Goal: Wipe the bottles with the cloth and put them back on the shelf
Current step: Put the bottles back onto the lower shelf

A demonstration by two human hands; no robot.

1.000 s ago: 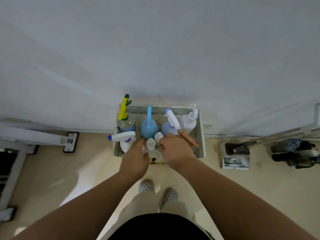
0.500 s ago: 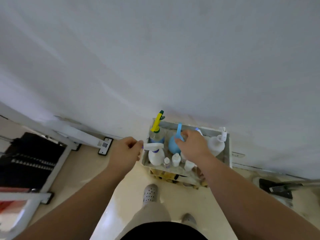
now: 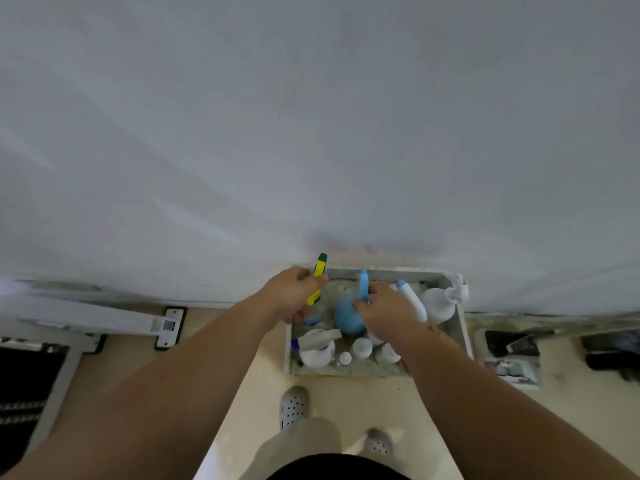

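Note:
A low white shelf (image 3: 464, 332) stands on the floor against the wall and holds several bottles. My left hand (image 3: 291, 296) is wrapped around the neck of the spray bottle with the yellow and green trigger (image 3: 319, 277) at the back left. My right hand (image 3: 384, 315) grips the blue spray bottle (image 3: 346, 315) by its light blue trigger. To the right stand a white and blue spray bottle (image 3: 412, 301) and a white pump bottle (image 3: 441, 304). In front are a white spray bottle (image 3: 315, 346) and small white bottles (image 3: 360, 348). No cloth is visible.
A white wall fills the upper view. On the cream floor a white frame (image 3: 86, 318) with a black foot lies at the left, a small white box (image 3: 509, 355) and dark objects at the right. My feet in white shoes (image 3: 294, 405) stand just before the shelf.
My left hand moved from beside the shelf onto the yellow-triggered bottle. My right hand stayed at the blue bottle. The view swung back so the shelf is centred.

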